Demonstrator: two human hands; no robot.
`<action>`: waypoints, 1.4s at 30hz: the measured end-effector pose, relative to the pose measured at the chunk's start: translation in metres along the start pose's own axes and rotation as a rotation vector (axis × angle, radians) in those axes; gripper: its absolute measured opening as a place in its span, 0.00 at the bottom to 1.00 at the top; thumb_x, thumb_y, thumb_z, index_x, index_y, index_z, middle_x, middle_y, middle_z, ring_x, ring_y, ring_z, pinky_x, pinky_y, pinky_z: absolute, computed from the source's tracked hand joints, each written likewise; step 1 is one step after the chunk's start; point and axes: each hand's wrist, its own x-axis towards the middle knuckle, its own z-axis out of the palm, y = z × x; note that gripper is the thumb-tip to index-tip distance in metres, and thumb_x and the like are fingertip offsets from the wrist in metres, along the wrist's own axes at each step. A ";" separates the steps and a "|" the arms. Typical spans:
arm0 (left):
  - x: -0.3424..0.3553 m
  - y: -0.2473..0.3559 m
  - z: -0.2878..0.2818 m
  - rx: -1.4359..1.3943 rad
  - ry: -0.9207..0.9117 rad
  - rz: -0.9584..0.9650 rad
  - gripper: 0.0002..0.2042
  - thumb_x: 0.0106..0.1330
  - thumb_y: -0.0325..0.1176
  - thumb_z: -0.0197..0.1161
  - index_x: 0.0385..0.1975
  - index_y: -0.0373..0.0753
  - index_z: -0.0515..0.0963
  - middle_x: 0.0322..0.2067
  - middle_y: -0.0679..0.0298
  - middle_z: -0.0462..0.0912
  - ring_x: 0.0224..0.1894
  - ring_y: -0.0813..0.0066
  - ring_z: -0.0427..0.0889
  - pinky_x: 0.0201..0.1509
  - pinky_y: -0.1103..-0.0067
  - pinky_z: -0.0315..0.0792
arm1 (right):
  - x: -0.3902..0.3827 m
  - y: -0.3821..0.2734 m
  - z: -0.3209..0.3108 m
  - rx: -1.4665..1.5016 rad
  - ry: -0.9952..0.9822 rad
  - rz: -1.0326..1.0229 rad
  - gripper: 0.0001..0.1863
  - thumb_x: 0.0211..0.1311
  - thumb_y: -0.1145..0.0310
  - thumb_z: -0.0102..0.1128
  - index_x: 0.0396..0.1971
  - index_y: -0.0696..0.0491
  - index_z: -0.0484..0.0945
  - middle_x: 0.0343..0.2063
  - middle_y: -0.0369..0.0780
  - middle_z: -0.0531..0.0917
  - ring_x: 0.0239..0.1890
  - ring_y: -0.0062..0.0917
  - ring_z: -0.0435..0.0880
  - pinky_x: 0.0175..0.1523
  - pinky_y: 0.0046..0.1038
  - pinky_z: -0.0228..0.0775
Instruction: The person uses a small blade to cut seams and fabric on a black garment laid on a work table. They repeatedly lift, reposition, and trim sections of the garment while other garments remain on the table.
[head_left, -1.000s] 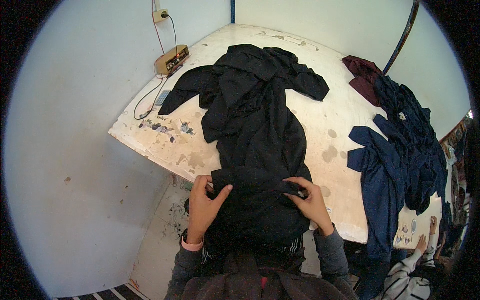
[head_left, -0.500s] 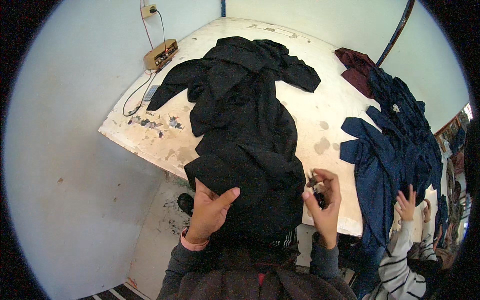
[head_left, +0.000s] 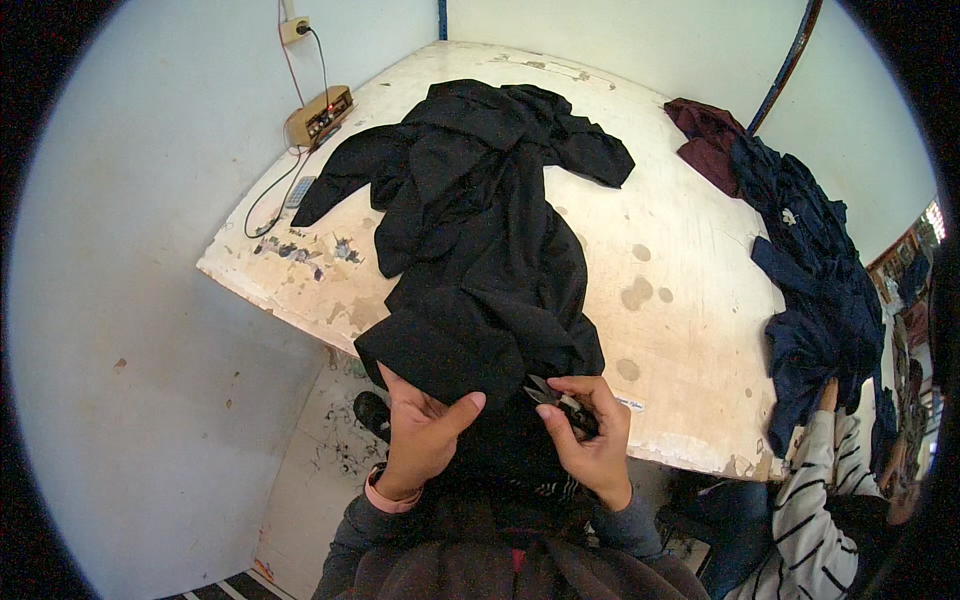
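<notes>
Crumpled matte black garment (head_left: pixel 480 250)

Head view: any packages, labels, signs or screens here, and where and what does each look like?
No packages, signs or lit screens.
Small white label: table's near edge, right of the right hand; thin strip.
Tan box device: table's far left corner, rectangular, dark front panel with a red light.

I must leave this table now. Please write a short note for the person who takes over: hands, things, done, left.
Left hand: grips the folded near edge of the black garment.
Right hand: holds small thread snips, blades at the cloth.
Garment lies lengthwise on the worn white table; dark blue clothes are piled at the right.
Done: cannot tell.
Left: likely trimming at the held edge.
</notes>
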 end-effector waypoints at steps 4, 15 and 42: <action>-0.001 -0.001 0.001 0.071 -0.043 0.024 0.46 0.58 0.15 0.66 0.70 0.40 0.40 0.64 0.52 0.64 0.66 0.62 0.70 0.69 0.68 0.66 | 0.004 -0.002 -0.002 -0.167 -0.013 -0.107 0.13 0.55 0.72 0.73 0.39 0.57 0.82 0.30 0.43 0.87 0.28 0.29 0.86 0.35 0.25 0.75; -0.006 -0.005 0.005 0.110 -0.037 0.066 0.49 0.60 0.15 0.65 0.71 0.40 0.33 0.64 0.51 0.63 0.66 0.62 0.69 0.68 0.69 0.67 | 0.002 0.002 0.000 -0.056 -0.008 -0.042 0.10 0.56 0.72 0.71 0.36 0.58 0.82 0.32 0.45 0.87 0.30 0.31 0.88 0.36 0.26 0.76; -0.004 -0.007 0.006 0.068 -0.039 0.034 0.51 0.59 0.15 0.65 0.72 0.41 0.30 0.67 0.52 0.58 0.69 0.62 0.64 0.72 0.68 0.61 | 0.006 0.008 0.000 0.115 -0.026 0.183 0.11 0.62 0.68 0.69 0.36 0.58 0.77 0.27 0.38 0.82 0.30 0.16 0.80 0.37 0.20 0.71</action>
